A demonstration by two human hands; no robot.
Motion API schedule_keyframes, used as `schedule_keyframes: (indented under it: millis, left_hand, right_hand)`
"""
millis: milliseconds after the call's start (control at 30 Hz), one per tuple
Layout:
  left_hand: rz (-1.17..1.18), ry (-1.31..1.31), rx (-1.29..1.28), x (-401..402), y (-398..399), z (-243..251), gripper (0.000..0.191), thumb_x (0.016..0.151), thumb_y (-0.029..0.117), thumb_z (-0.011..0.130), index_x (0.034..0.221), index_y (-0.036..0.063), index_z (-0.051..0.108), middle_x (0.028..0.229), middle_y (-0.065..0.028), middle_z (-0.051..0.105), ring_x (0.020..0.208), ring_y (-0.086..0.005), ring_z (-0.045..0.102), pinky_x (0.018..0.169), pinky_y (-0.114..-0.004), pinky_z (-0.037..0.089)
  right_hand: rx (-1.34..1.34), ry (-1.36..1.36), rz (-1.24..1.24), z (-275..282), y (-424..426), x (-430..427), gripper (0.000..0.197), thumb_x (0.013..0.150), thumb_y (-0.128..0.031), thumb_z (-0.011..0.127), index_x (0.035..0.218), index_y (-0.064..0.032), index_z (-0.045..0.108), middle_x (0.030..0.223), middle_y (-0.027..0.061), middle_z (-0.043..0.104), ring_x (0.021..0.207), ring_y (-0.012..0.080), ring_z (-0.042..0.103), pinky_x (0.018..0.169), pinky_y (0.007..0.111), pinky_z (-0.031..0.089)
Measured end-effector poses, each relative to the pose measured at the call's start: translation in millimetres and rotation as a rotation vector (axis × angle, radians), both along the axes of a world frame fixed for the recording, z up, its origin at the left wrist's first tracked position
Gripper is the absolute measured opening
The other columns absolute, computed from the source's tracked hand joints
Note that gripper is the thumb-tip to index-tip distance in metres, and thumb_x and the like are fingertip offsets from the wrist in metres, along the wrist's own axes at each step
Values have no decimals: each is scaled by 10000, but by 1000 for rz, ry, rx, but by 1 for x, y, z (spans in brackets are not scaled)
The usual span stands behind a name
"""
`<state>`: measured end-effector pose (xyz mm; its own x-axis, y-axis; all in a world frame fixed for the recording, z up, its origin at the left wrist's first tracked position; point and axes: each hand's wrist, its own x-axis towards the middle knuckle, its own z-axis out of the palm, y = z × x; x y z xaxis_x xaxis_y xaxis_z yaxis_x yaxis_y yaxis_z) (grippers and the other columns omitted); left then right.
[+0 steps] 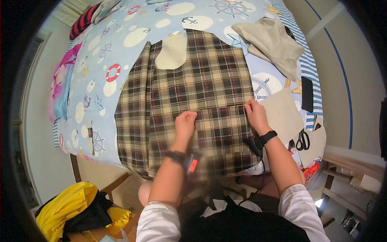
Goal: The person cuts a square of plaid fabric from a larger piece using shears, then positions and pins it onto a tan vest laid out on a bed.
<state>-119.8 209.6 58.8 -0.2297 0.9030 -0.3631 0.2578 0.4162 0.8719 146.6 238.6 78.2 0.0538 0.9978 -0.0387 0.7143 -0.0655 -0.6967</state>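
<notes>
A large piece of brown, black and tan plaid fabric point(208, 81) lies spread on the bed in front of me. My left hand point(185, 123) pinches it near its middle, thumb and fingertips together. At the fabric's right edge, my right hand point(256, 115) grips it the same way. A straight horizontal line, a fold or seam, runs between both hands. Over the upper part of the plaid lies a small cream fabric piece point(173, 53) with a rounded lower end. Below my right wrist is a black corded object point(256, 145), partly hidden. Something blurred with an orange part point(193, 165) shows beside my left forearm.
Black-handled scissors point(303, 140) rest on cream scraps at the right. Above them are a black flat rectangular object point(307, 94), a cream fabric square point(282, 113) and a crumpled beige cloth point(270, 44). Yellow and black clothing point(68, 208) is heaped at lower left.
</notes>
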Motion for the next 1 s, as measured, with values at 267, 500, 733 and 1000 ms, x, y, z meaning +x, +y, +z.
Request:
schedule_keyframes:
  millis: [267,500,733,1000]
  left_hand:
    - [18,-250,31,-3,-1,-6,178,842,169,606,835,-9,606,594,8,552,476,-63,473,444,-210,395]
    - [21,-262,-40,-2,4,-1,175,838,170,612,821,-4,605,606,11,548,492,-61,478,448,-205,396]
    - [22,-211,-43,-4,5,-7,199,830,188,622,846,-10,612,616,4,561,487,-64,485,453,-207,404]
    - [-23,-176,-69,-1,6,-1,202,832,206,613,874,9,625,626,2,554,522,-77,505,492,-220,411]
  right_hand:
    - [-77,88,65,-20,12,10,176,829,-177,539,807,-4,561,737,197,594,717,367,568,629,398,445]
    - [-61,117,73,-29,13,14,197,826,-197,555,796,-3,544,717,178,581,693,349,562,625,387,442]
    - [-103,124,78,-34,16,13,207,827,-217,551,823,-10,552,747,172,600,715,342,574,640,386,448]
    - [-60,161,81,-38,15,19,205,829,-212,545,832,-7,551,722,155,593,679,287,573,633,359,445]
